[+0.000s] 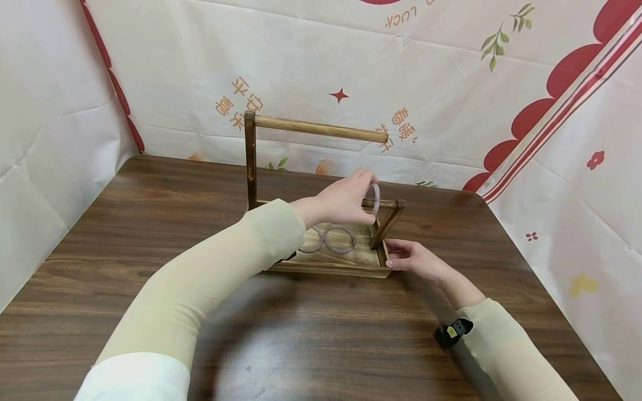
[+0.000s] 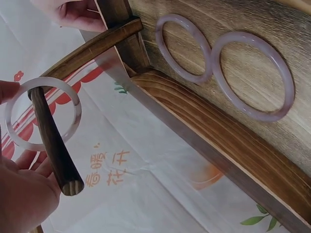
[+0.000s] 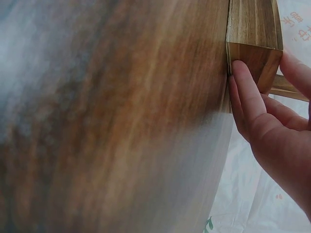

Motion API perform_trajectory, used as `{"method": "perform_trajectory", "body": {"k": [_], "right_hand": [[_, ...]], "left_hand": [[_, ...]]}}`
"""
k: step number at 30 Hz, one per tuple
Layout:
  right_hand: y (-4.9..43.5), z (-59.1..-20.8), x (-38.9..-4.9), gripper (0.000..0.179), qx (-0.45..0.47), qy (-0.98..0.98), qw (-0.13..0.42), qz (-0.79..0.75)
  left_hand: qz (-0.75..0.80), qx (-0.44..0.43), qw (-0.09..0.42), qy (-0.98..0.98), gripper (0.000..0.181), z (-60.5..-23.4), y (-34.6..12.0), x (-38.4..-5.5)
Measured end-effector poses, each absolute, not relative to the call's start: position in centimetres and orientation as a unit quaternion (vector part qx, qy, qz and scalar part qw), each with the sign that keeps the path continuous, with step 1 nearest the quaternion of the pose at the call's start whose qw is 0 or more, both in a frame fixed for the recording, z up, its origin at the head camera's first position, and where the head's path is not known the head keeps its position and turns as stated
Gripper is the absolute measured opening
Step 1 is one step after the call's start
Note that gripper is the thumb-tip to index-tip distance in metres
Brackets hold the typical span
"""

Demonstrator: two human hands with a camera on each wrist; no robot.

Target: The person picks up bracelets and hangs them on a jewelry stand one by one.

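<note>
My left hand (image 1: 346, 197) pinches a pale lilac bangle (image 2: 76, 109) between thumb and fingers. In the left wrist view this bangle encircles the lower bar (image 2: 53, 145) of a wooden bangle stand, close to its post; the bar's free end pokes out past it. Two more lilac bangles lie side by side in the stand's tray, the larger-looking one (image 2: 289, 92) touching the other (image 2: 159, 36). At the tray's right end (image 3: 255, 60), my right hand (image 1: 416, 259) grips the wood, fingertips against its end face.
Above the tray runs a higher bar (image 1: 321, 128) on a tall left post (image 1: 251, 161). The stand is on a dark brown wooden table (image 1: 311, 328). Printed white cloth (image 1: 301, 67) hangs behind and beside the table. A black strap device (image 1: 453, 332) is on my right wrist.
</note>
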State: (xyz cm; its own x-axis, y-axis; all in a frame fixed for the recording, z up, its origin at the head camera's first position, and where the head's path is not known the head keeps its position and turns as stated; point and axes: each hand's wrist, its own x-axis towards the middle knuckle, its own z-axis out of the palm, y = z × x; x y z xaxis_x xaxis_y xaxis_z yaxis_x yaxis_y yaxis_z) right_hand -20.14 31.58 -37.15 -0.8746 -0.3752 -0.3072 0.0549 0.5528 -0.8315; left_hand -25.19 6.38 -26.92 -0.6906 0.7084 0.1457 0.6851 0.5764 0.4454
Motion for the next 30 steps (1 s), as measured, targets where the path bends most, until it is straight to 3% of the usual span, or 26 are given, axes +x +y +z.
{"method": "perform_trajectory", "body": {"k": [30], "right_hand": [[31.5,-37.1,-20.2,0.070,-0.087,0.858,0.232,-0.450]], "left_hand": [[0.145,0.355,0.022,0.923,0.064,-27.0,8.1,-25.2]]}}
